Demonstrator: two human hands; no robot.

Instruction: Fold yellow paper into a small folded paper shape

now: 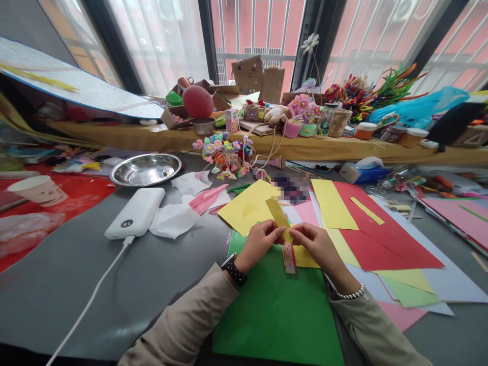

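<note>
Between my two hands is a narrow yellow paper strip [281, 216], its far end tilted up and away from me. My left hand [265, 239] pinches the near end from the left, while the fingertips of my right hand [310, 240] grip the same end from the right. Just below the fingers lies a pinkish ruler [289, 259], partly covered by the hands. Under it are a green paper sheet [280, 310] and a piece of yellow paper [307, 258]. A larger yellow sheet [244, 203] rests behind my left hand.
On the right lie a red sheet [385, 239] and a thin yellow strip [366, 210]. To the left are a white power bank [137, 211] with a cable, crumpled tissue [175, 221] and a metal plate [147, 170]. Pipe-cleaner flowers [224, 152] stand at the back.
</note>
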